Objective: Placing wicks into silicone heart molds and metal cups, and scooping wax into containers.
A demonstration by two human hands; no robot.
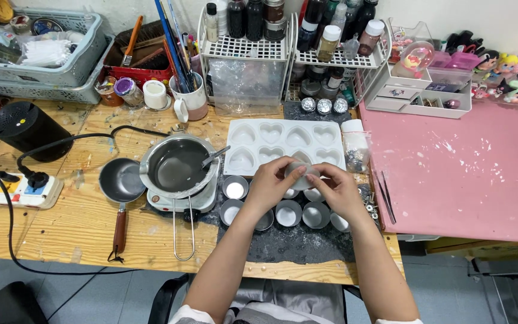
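Hands [304,186], small round tin [301,174] tilted sideways

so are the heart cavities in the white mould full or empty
Empty, where visible. The white heart mould shows bare, shadowed hollows. The left hand and right hand, holding a small round tin, partly cover the lower row.

You have one white heart mould [284,144] with eight heart cavities, and about seven small round tins [288,213] beside it, some hidden by your two hands. There is one melting pot [178,165], one small pan [121,180], one mug [190,102] of brushes and three glittery balls [324,105].
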